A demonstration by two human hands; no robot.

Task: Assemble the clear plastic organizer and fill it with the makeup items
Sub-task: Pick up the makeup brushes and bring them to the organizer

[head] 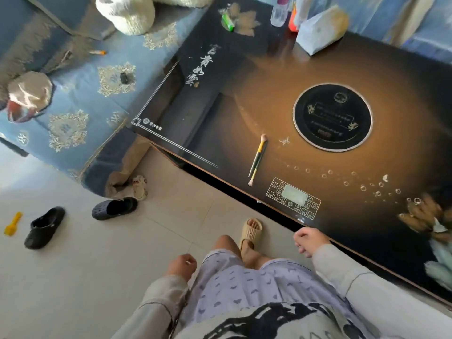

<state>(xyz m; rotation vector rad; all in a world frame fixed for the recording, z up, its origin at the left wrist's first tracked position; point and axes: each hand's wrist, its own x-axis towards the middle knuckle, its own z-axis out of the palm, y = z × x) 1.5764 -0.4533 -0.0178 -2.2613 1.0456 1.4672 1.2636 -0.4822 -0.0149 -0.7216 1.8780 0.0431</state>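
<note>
At lower centre of the frame, left hand (pixel 182 265) and right hand (pixel 309 241) hang loosely curled and empty, while brush (pixel 257 159) lies mid-frame near the table (pixel 244 113) edge, where a careless sleeve (pixel 342 270) could sweep it off; organizer not in view.

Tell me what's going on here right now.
Nothing is being handled at this moment. A person is beside the dark table, and both hands are loosely curled and hold nothing: the left hand hangs by the leg and the right hand is at the table's near edge. A makeup brush lies on the table, apart from the round burner. No clear organizer is in view.
</note>
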